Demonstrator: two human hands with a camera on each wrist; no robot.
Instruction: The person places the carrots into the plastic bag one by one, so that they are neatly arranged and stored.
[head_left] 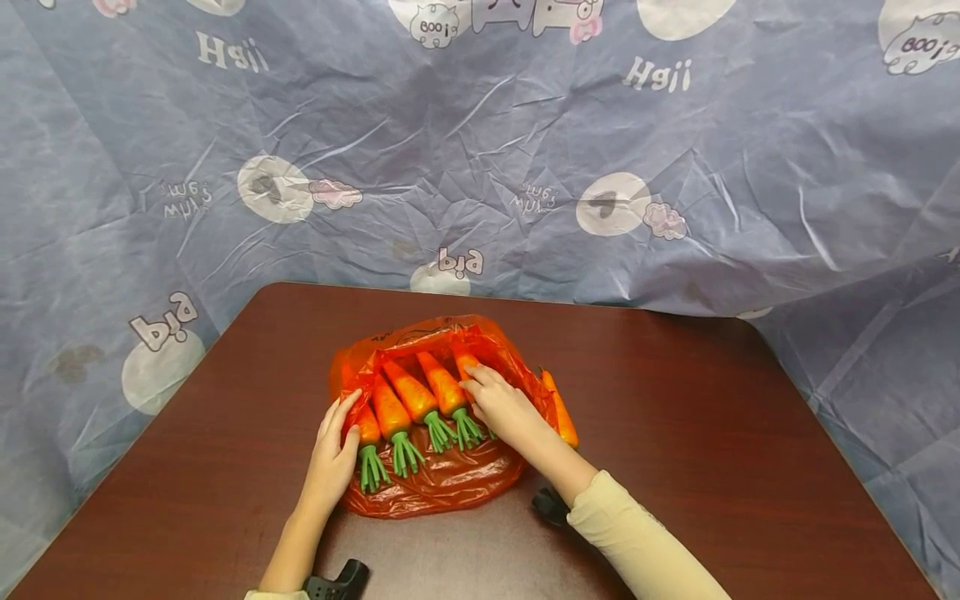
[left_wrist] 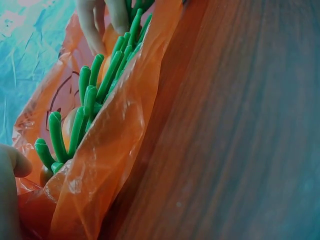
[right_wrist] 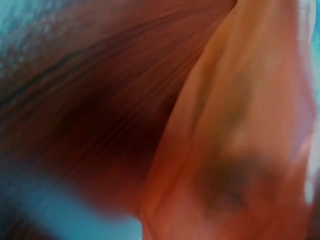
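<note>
A translucent orange-red plastic bag (head_left: 442,492) lies with its mouth toward me, and several orange carrots with green stem tops lie side by side in it. My left hand (head_left: 330,454) rests at the bag's left edge, fingers fairly straight and thumb beside the leftmost carrot (head_left: 369,429). Inside the mouth, my right hand (head_left: 506,408) holds the rightmost carrot (head_left: 461,358), which it partly covers. In the left wrist view, green stems (left_wrist: 80,125) stick up behind the bag's near side. Blurred plastic bag (right_wrist: 235,120) fills much of the right wrist view.
One more carrot (head_left: 558,408) lies at the bag's right side, partly behind the right arm. Everything rests on a dark reddish-brown wooden table (head_left: 675,417). A wrinkled blue-grey printed cloth (head_left: 480,150) hangs behind its far edge.
</note>
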